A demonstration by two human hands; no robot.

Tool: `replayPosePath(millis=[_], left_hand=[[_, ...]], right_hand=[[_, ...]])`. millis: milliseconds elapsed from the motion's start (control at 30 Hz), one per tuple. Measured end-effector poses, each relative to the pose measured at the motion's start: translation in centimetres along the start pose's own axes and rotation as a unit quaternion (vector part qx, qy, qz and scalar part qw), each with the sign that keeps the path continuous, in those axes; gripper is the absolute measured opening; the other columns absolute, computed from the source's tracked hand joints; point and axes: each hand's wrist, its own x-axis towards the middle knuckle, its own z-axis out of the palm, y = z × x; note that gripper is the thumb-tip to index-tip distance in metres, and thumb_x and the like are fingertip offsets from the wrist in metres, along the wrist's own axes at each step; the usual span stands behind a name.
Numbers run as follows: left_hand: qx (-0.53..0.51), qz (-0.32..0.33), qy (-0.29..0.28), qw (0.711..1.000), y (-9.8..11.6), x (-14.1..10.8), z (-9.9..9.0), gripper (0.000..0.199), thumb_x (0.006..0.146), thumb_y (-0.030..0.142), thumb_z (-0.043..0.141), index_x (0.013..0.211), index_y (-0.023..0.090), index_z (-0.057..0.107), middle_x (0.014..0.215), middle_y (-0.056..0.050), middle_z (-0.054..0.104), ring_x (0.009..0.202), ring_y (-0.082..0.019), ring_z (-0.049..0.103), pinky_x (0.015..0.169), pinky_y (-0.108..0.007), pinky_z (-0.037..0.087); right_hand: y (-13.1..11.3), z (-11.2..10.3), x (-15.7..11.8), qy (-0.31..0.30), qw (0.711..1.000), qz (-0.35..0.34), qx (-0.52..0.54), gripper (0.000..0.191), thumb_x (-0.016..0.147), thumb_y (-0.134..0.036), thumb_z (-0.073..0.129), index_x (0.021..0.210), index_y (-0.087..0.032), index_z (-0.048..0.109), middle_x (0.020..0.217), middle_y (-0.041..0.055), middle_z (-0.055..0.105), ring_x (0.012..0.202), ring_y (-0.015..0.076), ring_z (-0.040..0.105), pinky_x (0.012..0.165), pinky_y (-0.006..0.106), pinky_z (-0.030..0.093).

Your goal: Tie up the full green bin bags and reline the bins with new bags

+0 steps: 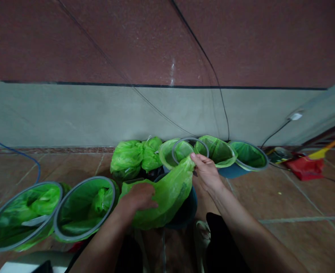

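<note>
A translucent green bag [171, 191] stretches across the middle, over a dark blue bin [192, 206]. My right hand [207, 170] pinches the bag's gathered upper right end between thumb and fingers, next to a grey ring [204, 147] above the lined bins. Over the left part of the bag lies my left hand [143, 196], blurred. Its fingers point right, and their grip is not clear. Two filled green bags [126, 157] rest by the wall behind.
Two green-lined bins with grey rims [85, 208] stand at the left. Lined bins [248, 154] line the wall at centre right. A red dustpan [305, 167] with a yellow handle lies farther right. A blue hose [16, 151] curves at far left.
</note>
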Motion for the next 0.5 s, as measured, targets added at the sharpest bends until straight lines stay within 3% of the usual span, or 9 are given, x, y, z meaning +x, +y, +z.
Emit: replayPosePath(millis=[67, 167, 233, 300, 400, 500], left_hand=[[0.028, -0.067, -0.008, 0.997, -0.9, 0.2, -1.2, 0.025, 0.081, 0.04, 0.071, 0.084, 0.016, 0.076, 0.095, -0.016, 0.075, 0.094, -0.039, 0.071, 0.081, -0.046, 0.053], [-0.017, -0.117, 0.125, 0.985, -1.2, 1.1, -2.9, 0.031, 0.091, 0.042, 0.058, 0.093, 0.017, 0.076, 0.094, -0.014, 0.075, 0.094, -0.034, 0.071, 0.084, -0.045, 0.053], [-0.097, -0.075, 0.245, 0.962, -0.4, 1.8, -3.5, 0.033, 0.092, 0.042, 0.057, 0.109, 0.018, 0.073, 0.103, -0.012, 0.075, 0.099, -0.029, 0.07, 0.09, -0.042, 0.052], [-0.181, 0.015, 0.319, 0.93, 0.9, 2.4, -3.4, 0.039, 0.091, 0.042, 0.059, 0.121, 0.019, 0.067, 0.116, -0.011, 0.073, 0.107, -0.026, 0.067, 0.096, -0.039, 0.051], [-0.272, 0.113, 0.323, 0.899, 2.7, 2.9, -2.5, 0.037, 0.091, 0.038, 0.06, 0.122, 0.019, 0.066, 0.12, -0.009, 0.072, 0.11, -0.023, 0.066, 0.097, -0.036, 0.051], [-0.326, 0.117, 0.298, 0.89, 3.7, 3.3, -1.5, 0.025, 0.092, 0.033, 0.057, 0.107, 0.018, 0.07, 0.101, -0.005, 0.075, 0.091, -0.019, 0.068, 0.085, -0.03, 0.052]], right_hand=[[0.1, 0.2, -0.1, 0.009, 0.999, 0.025, 0.037, 0.042, 0.066, -0.058, 0.082, 0.065, -0.02, 0.064, 0.06, -0.0017, 0.061, 0.053, 0.0108, 0.05, 0.054, 0.025, 0.043], [0.2, 0.5, -0.4, -0.014, 0.998, 0.039, 0.045, 0.038, 0.064, -0.054, 0.084, 0.069, -0.02, 0.068, 0.062, -0.0014, 0.064, 0.055, 0.0114, 0.052, 0.056, 0.025, 0.043], [0.2, 0.8, -0.7, -0.04, 0.997, 0.048, 0.042, 0.036, 0.064, -0.052, 0.085, 0.072, -0.02, 0.07, 0.064, -0.0013, 0.065, 0.056, 0.0117, 0.053, 0.057, 0.026, 0.044], [0.1, 1.2, -1.1, -0.081, 0.994, 0.065, 0.041, 0.035, 0.064, -0.051, 0.085, 0.076, -0.02, 0.072, 0.066, -0.001, 0.067, 0.057, 0.0122, 0.054, 0.057, 0.026, 0.044], [-0.2, 1.8, -1.8, -0.148, 0.986, 0.073, 0.036, 0.034, 0.066, -0.05, 0.084, 0.079, -0.021, 0.073, 0.071, -0.0006, 0.069, 0.061, 0.0129, 0.057, 0.06, 0.026, 0.046], [0.0, 2.2, -2.0, -0.169, 0.984, 0.053, 0.019, 0.033, 0.066, -0.05, 0.083, 0.075, -0.02, 0.071, 0.068, -0.0015, 0.066, 0.06, 0.0119, 0.055, 0.059, 0.025, 0.045]])
